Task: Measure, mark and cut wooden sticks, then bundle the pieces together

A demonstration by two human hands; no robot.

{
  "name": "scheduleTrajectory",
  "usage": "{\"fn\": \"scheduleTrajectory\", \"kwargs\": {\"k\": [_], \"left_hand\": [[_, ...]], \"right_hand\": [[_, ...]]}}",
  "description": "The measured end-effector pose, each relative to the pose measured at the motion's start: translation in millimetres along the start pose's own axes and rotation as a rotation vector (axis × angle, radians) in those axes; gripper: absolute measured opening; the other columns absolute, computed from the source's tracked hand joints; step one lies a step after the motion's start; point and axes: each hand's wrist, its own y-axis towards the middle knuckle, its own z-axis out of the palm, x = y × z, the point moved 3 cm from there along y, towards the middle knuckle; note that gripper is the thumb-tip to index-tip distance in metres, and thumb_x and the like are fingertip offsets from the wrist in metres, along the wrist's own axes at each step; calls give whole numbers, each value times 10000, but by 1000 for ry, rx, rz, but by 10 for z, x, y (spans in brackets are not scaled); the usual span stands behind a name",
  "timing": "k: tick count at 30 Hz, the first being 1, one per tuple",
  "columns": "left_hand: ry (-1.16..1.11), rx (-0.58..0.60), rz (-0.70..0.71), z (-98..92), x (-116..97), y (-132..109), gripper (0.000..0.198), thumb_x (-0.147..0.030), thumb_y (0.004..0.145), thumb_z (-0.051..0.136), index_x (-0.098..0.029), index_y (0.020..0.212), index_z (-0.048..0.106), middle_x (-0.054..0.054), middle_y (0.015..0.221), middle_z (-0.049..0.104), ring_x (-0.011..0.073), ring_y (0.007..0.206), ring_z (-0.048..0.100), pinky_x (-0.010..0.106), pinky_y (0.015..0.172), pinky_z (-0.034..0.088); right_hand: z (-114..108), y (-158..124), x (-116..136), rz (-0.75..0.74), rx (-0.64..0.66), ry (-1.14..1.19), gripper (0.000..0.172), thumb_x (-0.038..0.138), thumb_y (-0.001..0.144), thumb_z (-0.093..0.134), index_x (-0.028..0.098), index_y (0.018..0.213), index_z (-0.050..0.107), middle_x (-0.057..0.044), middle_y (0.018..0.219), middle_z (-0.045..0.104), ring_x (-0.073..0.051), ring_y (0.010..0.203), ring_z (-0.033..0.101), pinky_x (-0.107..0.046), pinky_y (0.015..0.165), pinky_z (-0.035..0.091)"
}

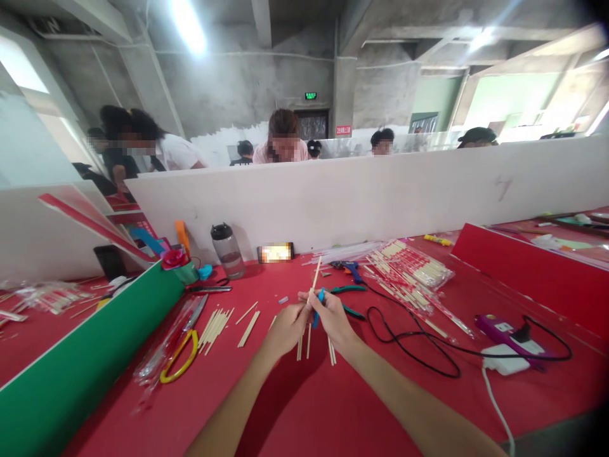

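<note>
Stick (316, 271): thin, pale, wooden-looking; slanting up and away from between both hands, lower part hidden by fingers.
Left hand (290, 324): closed, pinching the stick.
Right hand (333, 316): closed around a blue tool (321, 296), held right by the stick; exact contact and kind of tool too small to tell.
Handling: probably very light and stiff, dry rather than slippery, liable to snap or splinter under hard bending.
Best hold: likely a finger-and-thumb pinch close to the blue tool, with light pressure, steadying the slender length against wobble.
Nearer than the hands: loose sticks (332, 352) on the red counter (143, 431), partly covered from above.
Left of the hands: a small stick group (248, 329), then a larger spread (216, 329), then yellow-handled scissors (179, 365).
Right of the hands: green-handled pliers (351, 289) just beside; farther out, a black cable (404, 336) and purple power strip (495, 329).
Beyond the hands: blue glue gun (353, 271), bagged sticks (419, 266) to its right, bottle (231, 257) off to the left.
</note>
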Motion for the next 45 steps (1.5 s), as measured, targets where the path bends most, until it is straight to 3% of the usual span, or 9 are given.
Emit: {"fn": "scheduleTrajectory", "kwargs": {"k": [6, 9, 19, 26, 37, 39, 41, 44, 45], "left_hand": [[183, -7, 75, -64, -48, -19, 400, -456, 945, 391, -177, 855, 664, 62, 837, 692, 191, 753, 616, 269, 683, 415], [187, 14, 65, -75, -41, -18, 362, -455, 921, 440, -184, 811, 653, 47, 768, 685, 192, 720, 628, 275, 686, 429], [-329, 147, -68, 2, 133, 25, 237, -370, 761, 682, -159, 835, 603, 40, 781, 666, 173, 683, 658, 302, 678, 542], [-405, 86, -68, 99, 169, 50, 261, -344, 688, 763, -144, 818, 656, 33, 766, 658, 165, 705, 638, 299, 683, 546], [-324, 152, -114, 86, 132, 18, 307, -406, 694, 744, -130, 820, 699, 63, 745, 704, 179, 674, 655, 312, 683, 535], [-324, 169, -113, -31, 115, 3, 354, -446, 726, 711, -139, 901, 694, 80, 841, 720, 190, 732, 673, 322, 710, 545], [-284, 147, -139, -320, 182, -5, 399, -477, 763, 668, -154, 998, 674, 92, 958, 720, 193, 786, 685, 317, 727, 550], [-30, 57, -250, -1062, 508, 35, 407, -512, 792, 607, -155, 977, 670, 81, 911, 718, 211, 775, 688, 310, 706, 545], [104, -45, -288, -1365, 657, 72, 389, -502, 817, 565, -159, 965, 669, 79, 895, 719, 219, 788, 688, 305, 705, 537]], "right_hand": [[-50, 34, -14, 36, -30, 83, 410, 559, 770, 693, 163, 876, 672, -103, 905, 749, -240, 823, 702, -320, 670, 553], [-82, 56, -14, 63, -60, 155, 390, 526, 738, 739, 168, 876, 664, -94, 880, 751, -249, 830, 715, -342, 700, 569], [-221, 124, 18, 83, -136, 216, 380, 477, 694, 789, 183, 887, 645, -87, 888, 754, -278, 886, 723, -370, 714, 593], [-224, 117, 49, 88, -166, 214, 429, 503, 672, 795, 178, 896, 624, -101, 917, 750, -284, 886, 724, -354, 682, 595], [-208, 91, 23, 47, -123, 129, 425, 522, 710, 762, 178, 906, 609, -102, 911, 747, -299, 911, 719, -365, 684, 597], [-218, 98, 38, 53, -122, 134, 419, 523, 714, 759, 181, 904, 610, -95, 898, 749, -294, 892, 724, -370, 691, 599], [-242, 112, 60, 52, -135, 147, 424, 523, 715, 760, 180, 917, 614, -91, 885, 751, -286, 861, 730, -378, 701, 600], [-276, 130, 99, 49, -145, 166, 430, 511, 717, 765, 172, 941, 622, -96, 884, 751, -275, 833, 734, -383, 711, 601], [-279, 132, 113, 47, -139, 171, 429, 507, 717, 767, 171, 942, 625, -98, 889, 751, -272, 831, 734, -381, 712, 602]]}}
